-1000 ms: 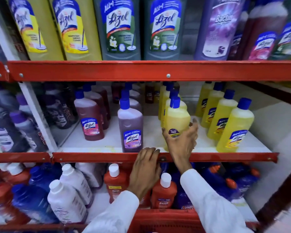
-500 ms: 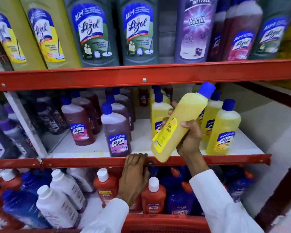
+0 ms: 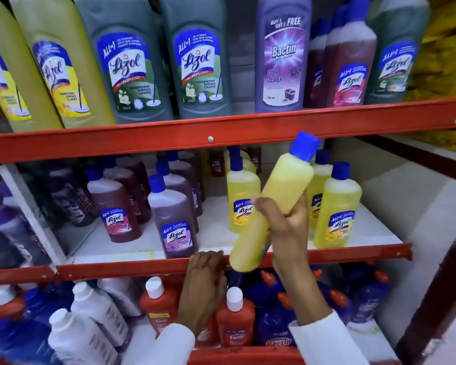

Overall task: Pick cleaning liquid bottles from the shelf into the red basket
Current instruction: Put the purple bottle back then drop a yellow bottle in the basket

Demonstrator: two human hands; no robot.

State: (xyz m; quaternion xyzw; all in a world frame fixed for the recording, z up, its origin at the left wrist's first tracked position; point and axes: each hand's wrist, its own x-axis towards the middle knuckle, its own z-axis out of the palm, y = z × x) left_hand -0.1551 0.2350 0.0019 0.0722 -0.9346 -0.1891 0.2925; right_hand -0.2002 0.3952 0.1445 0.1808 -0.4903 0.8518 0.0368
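Note:
My right hand (image 3: 284, 227) grips a yellow cleaning liquid bottle (image 3: 274, 201) with a blue cap, held tilted in front of the middle shelf, cap up and to the right. My left hand (image 3: 203, 283) rests with curled fingers on the red front rail of the middle shelf (image 3: 116, 268). Other yellow bottles (image 3: 336, 206) stand on that shelf at the right, purple and maroon ones (image 3: 173, 219) at the left. The red basket's rim (image 3: 242, 355) shows at the bottom edge, between my sleeves.
Tall yellow, grey-green and purple bottles (image 3: 195, 61) fill the top shelf behind a red rail (image 3: 208, 133). The bottom shelf holds white, orange (image 3: 234, 320) and blue bottles. A dark red upright (image 3: 437, 291) stands at the right, with tiled floor beyond.
My right hand took the yellow bottle off the middle shelf, tilted it and turned it so the plain side faces me. My left hand stayed on the rail. The camera moved closer.

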